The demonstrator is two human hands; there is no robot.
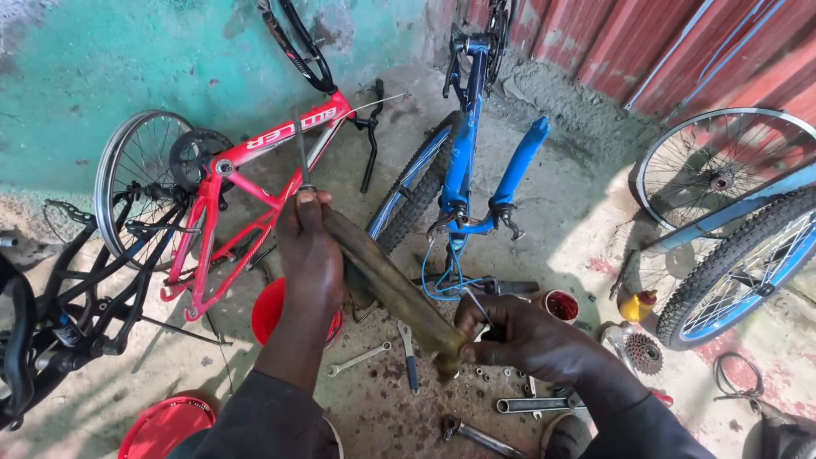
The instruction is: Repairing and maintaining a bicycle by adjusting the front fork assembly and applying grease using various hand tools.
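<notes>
Observed from the head view: 2 bare hands work one long, dirty brown wooden-looking tool handle (387, 285) held above a concrete floor (586, 212).

Left hand (310, 246): its grip is clamped round the upper end of the handle, thumb on top. A thin grey metal shaft (302, 153) rises from that end, past the fingers, toward the frame of the red bicycle (255, 157).

Right hand (518, 336): its grip is clamped on the lower end of the handle, fingers curled under. It sits nearer the camera than the left.

Governing relation: the handle's long axis runs diagonally, from upper left at the left hand down to lower right at the right hand. The metal shaft carries on beyond the left hand, pointing up and away, so the left hand is the nearer of the 2 to the working tip. What the tip touches cannot be told.

Surroundings: a blue bicycle frame (463, 161) with its fork lies ahead, cables hanging loose. On the floor beneath the hands lie 1 silver open-ended spanner (359, 359), 1 blue-handled tool (409, 355) and scattered small nuts. A red plastic bowl (270, 313) sits behind the left wrist; a toothed metal sprocket cluster (643, 353) lies to the right.
</notes>
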